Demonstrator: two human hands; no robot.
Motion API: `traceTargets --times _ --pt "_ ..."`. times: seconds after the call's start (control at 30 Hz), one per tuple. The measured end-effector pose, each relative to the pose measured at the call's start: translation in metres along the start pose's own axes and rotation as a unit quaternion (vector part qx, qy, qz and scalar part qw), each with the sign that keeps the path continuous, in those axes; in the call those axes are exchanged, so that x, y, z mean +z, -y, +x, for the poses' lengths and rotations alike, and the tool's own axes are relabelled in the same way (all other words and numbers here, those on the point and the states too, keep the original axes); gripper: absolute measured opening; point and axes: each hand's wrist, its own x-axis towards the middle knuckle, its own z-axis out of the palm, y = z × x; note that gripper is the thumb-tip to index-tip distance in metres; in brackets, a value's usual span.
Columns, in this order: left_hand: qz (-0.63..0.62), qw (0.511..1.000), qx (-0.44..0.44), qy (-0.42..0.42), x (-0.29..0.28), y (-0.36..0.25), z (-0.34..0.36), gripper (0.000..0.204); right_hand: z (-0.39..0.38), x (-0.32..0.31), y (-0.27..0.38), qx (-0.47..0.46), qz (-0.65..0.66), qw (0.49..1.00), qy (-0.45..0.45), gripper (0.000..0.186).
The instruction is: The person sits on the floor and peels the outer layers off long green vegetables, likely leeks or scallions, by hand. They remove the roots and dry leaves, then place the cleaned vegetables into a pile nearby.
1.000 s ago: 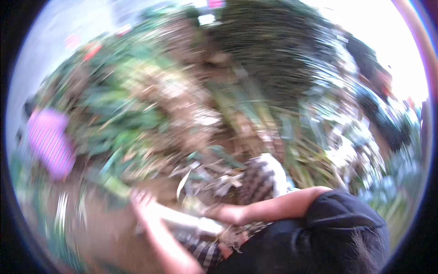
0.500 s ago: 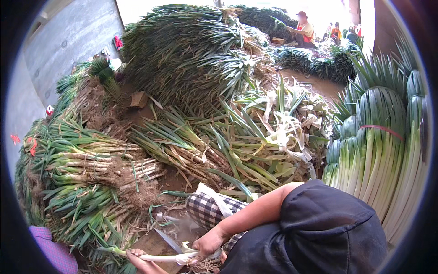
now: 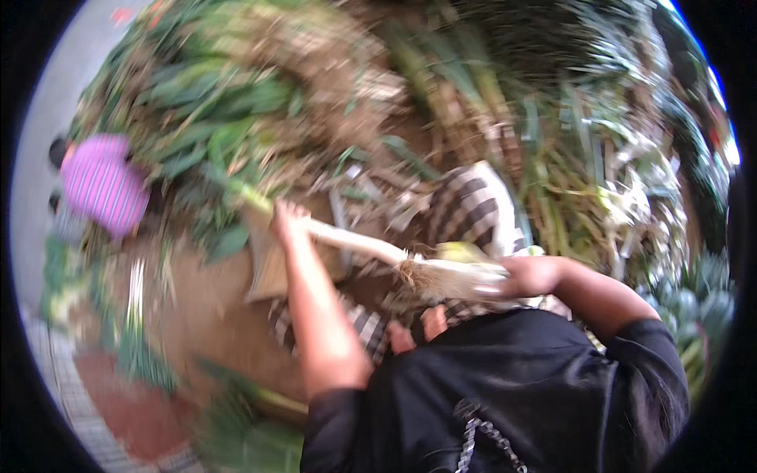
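Observation:
A long white leek (image 3: pixel 355 240) crosses in front of my lap, its green end toward the upper left and its roots near the middle. My left hand (image 3: pixel 290 217) is closed around its shaft near the green part. Over my lap, my right hand (image 3: pixel 530 276) is blurred, closed at the end of a pale strip of leek skin (image 3: pixel 469 280) beside the root end. Whether that strip is still joined to the leek is too smeared to tell. Below my left hand lies a wooden board (image 3: pixel 292 264), with a grey blade-like strip (image 3: pixel 339 213) standing at its edge.
Piled leeks (image 3: pixel 221 110) with roots and leaves lie ahead on the left. Discarded leaves (image 3: pixel 631 197) heap up on the right. A person in a striped top (image 3: pixel 106 181) bends at the far left. A few leeks (image 3: pixel 138 315) lie on the brown floor.
The view has swung down and to the left. My right hand has moved right, away from the leek's root end, with a pale strip at it. My left hand still holds the shaft.

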Motion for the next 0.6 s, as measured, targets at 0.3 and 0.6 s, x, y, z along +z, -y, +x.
traceTargets --times 0.3,0.6 --pt "0.153 0.912 0.266 -0.271 0.032 -0.069 -0.056 0.018 -0.205 -0.217 -0.158 0.091 -0.140 0.741 -0.650 0.036" --pt "0.115 0.917 0.341 -0.173 0.031 -0.153 -0.119 0.014 -0.063 -0.187 -0.101 0.079 -0.420 0.641 -0.638 0.042"
